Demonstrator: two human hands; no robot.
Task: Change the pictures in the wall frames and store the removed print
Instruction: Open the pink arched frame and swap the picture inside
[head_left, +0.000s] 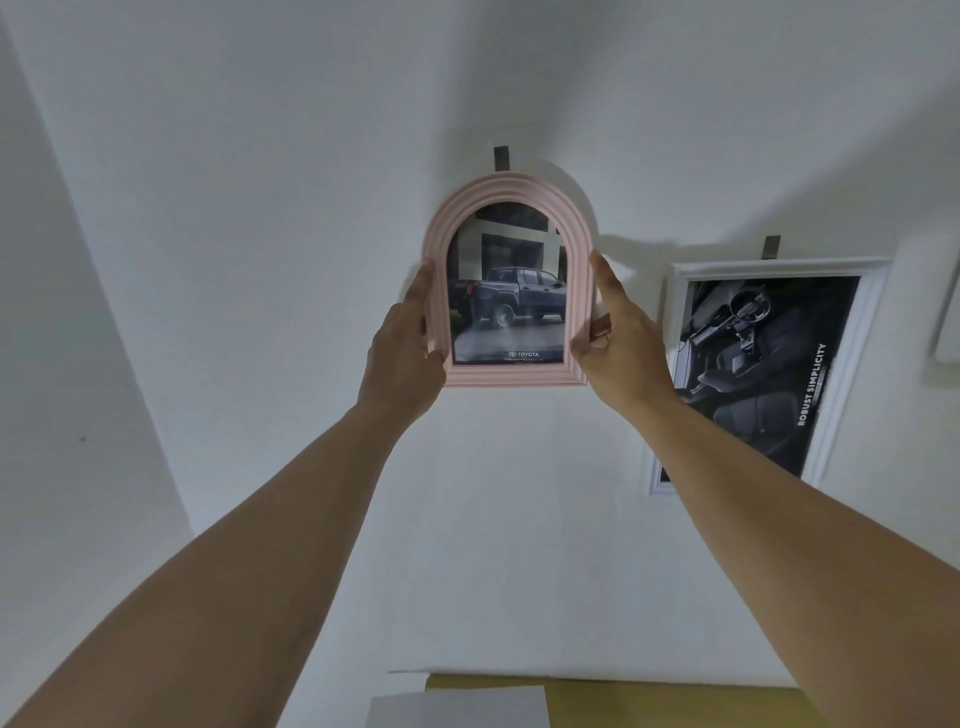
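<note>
Two bare forearms reach up from the lower corners, and below them at the bottom edge lies one grey sheet (457, 706) on a yellow surface (675, 701). At centre, against the white wall (260, 260), is one pink arched frame (511, 189) with stepped ridged moulding, a rounded top and a flat base. It holds a dark print (506, 301) of a blue pickup truck with "TOYOTA" lettered along the bottom. The left grip (405, 353) is clamped on the frame's left edge, thumb on the front and fingers behind. The right grip (618, 348) clasps the right edge, forefinger laid straight up the side and the other fingers curled behind. The frame's top sits just under one dark hook (501, 158); whether it hangs there cannot be told. A second hook (771, 248) carries one white rectangular frame (867, 332) to the right, with a car-interior print (769, 364) reading "ROBUST SIMPLICITY". Count: two frames, two prints, two hooks, one sheet.
</note>
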